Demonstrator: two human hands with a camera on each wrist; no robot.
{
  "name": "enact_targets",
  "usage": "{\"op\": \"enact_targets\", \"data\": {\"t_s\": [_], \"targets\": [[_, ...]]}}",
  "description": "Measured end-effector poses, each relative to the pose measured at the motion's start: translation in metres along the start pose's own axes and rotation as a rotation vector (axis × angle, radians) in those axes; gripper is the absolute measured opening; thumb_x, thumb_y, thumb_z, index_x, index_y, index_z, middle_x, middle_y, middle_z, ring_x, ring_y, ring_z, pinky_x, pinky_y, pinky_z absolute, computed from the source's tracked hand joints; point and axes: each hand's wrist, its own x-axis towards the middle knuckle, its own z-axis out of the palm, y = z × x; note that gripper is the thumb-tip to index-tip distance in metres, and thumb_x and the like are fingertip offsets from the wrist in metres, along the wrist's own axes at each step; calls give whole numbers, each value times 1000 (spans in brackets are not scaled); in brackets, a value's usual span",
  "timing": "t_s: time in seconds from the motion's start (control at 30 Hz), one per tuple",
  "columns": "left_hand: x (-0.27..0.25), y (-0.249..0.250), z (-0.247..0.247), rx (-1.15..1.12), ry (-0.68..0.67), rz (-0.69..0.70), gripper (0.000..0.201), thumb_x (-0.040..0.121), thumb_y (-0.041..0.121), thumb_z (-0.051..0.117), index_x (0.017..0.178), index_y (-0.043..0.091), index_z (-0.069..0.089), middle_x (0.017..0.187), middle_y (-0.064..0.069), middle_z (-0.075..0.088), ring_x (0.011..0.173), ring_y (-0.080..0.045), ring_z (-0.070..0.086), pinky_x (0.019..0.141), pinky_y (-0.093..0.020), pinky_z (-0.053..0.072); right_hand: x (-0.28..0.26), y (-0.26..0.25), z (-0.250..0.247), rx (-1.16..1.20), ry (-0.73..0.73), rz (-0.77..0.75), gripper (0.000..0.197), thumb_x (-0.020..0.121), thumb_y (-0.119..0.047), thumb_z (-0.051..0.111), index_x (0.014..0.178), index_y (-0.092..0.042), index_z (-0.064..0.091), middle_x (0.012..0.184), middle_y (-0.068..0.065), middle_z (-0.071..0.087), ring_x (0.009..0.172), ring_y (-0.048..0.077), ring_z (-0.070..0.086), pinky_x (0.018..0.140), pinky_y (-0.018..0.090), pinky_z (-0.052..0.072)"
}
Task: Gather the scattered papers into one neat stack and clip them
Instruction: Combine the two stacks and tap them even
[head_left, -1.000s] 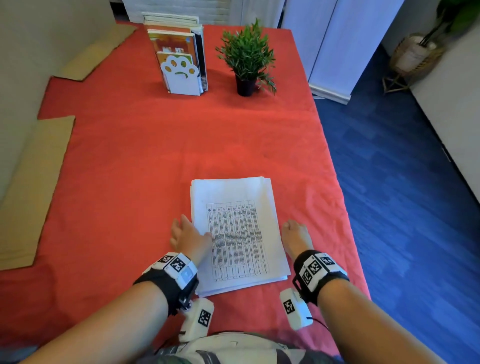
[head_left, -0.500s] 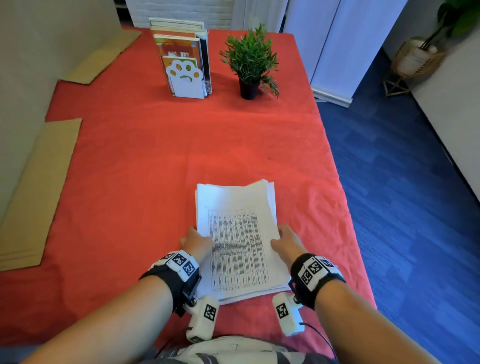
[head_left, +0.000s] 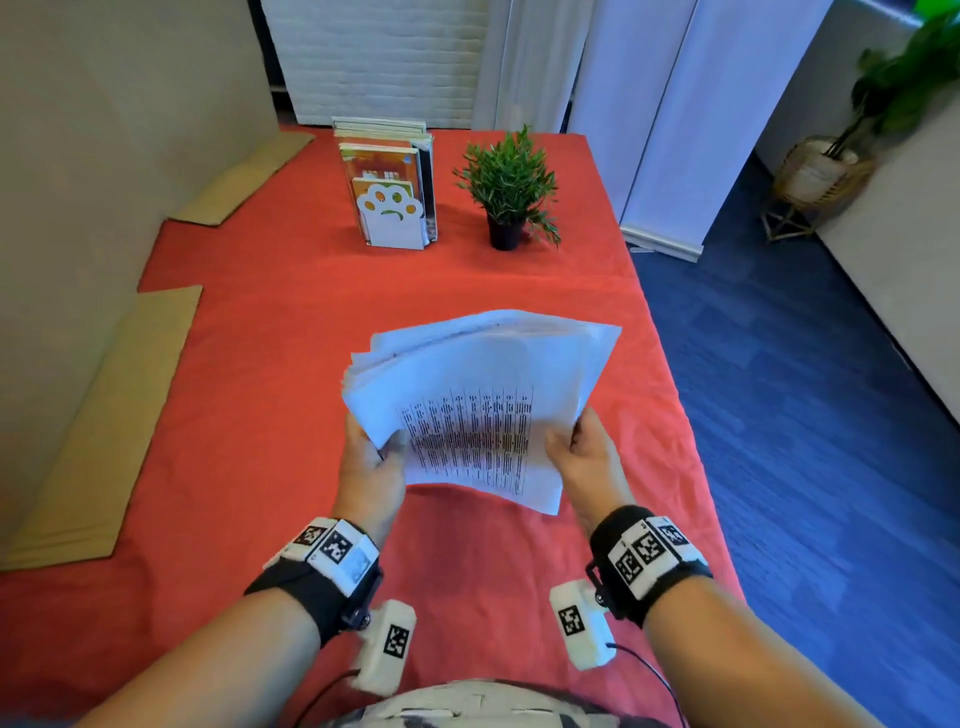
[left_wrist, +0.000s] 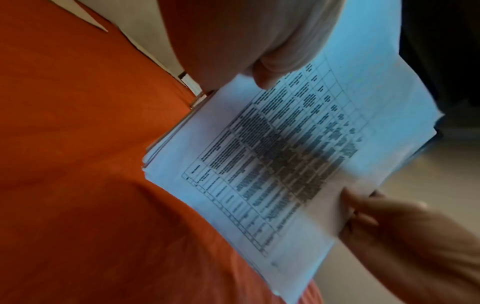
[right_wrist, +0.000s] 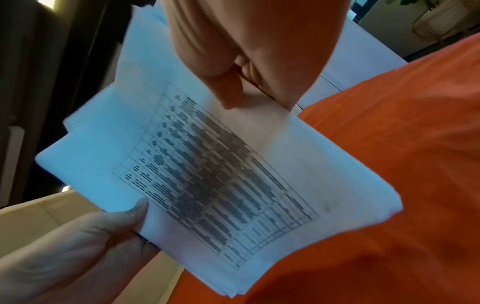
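A stack of white papers (head_left: 478, 395) with a printed table on its top sheet is lifted off the red tablecloth (head_left: 249, 395) and tilted up. My left hand (head_left: 371, 457) grips its left edge, thumb on top, fingers underneath. My right hand (head_left: 582, 449) pinches the right edge the same way. The sheets fan out unevenly at the far end. In the left wrist view the stack (left_wrist: 285, 156) shows loose layered edges, and the right wrist view shows the same stack (right_wrist: 207, 164) held between both hands. No clip is visible.
At the far end of the table stand a bookend with several books (head_left: 389, 192) and a small potted plant (head_left: 509, 192). Cardboard sheets (head_left: 104, 426) lie along the table's left side. The table's right edge (head_left: 675, 395) drops to blue floor.
The stack lay flat on the cloth with my hands at its sides; both hands have now gripped it and lifted it up and away from me, its far end fanning.
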Motion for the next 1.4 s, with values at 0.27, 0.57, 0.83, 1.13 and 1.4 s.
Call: {"op": "enact_targets", "data": {"t_s": [0.27, 0.57, 0.83, 1.13, 1.4], "targets": [[1, -15, -3, -41, -73, -42, 47, 83, -6, 62, 126, -4, 44, 113, -7, 65, 92, 12, 63, 83, -7, 45, -10, -4, 4, 225, -25, 30, 55, 61, 14, 51, 97, -26, 59, 83, -10, 71, 82, 9, 64, 78, 29, 51], [-3, 5, 5, -54, -9, 50, 37, 89, -4, 54, 116, 20, 46, 100, 17, 58, 85, 21, 58, 82, -4, 43, -11, -2, 13, 137, 14, 12, 32, 78, 3, 56, 94, -25, 61, 92, 0, 71, 86, 14, 65, 84, 40, 53], [-1, 51, 8, -83, 173, 357, 63, 81, 33, 59, 133, 8, 32, 100, 12, 44, 91, 14, 47, 90, -6, 34, -5, -16, 9, 241, -50, -16, 50, 62, 6, 55, 97, -29, 61, 92, 3, 68, 88, 19, 63, 82, 41, 50], [11, 47, 0, -10, 111, 409, 36, 89, 37, 51, 120, 22, 41, 108, -4, 51, 95, 2, 51, 83, -8, 43, 2, -27, 11, 354, -105, 27, 46, 57, 6, 51, 94, -20, 61, 74, -9, 72, 73, 9, 66, 77, 34, 52], [12, 20, 2, 3, -38, 122, 52, 81, -17, 55, 115, 14, 32, 96, 8, 54, 77, 25, 54, 72, 2, 41, -1, -36, 9, 263, 42, -152, 62, 63, 6, 52, 108, -36, 54, 94, -5, 59, 88, 13, 56, 86, 40, 46]]}}
